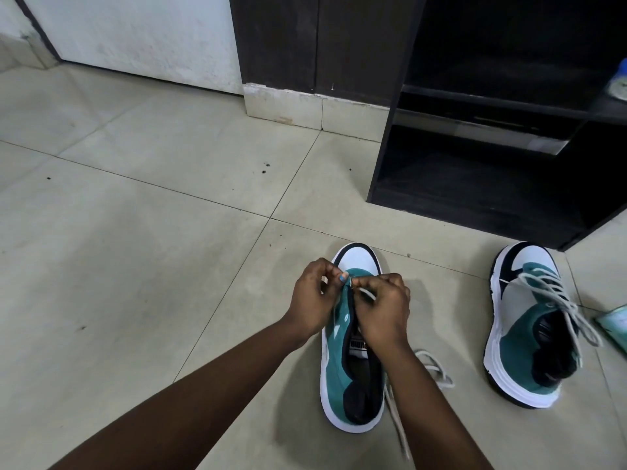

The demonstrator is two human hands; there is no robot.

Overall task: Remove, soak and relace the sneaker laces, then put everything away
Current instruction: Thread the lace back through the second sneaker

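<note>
Near sneaker (353, 351): on the tiled floor (135, 232), teal suede upper, white rubber sole; eyelets largely bare.
Lace (431, 368): flat, off-white, trailing loose beside it.
Left hand (314, 300): pinching the eyelet edge.
Right hand (383, 307): pinching the lace.
Progress: threading stage, direction undeterminable.
Second sneaker (529, 334): fully laced.
Cabinet (492, 130): dark, open.

Sneaker tongue label (359, 346) shows lettering (partly hidden, unreadable).

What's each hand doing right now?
Left hand: pinching the near sneaker at its eyelets.
Right hand: pinching the white lace.
</note>
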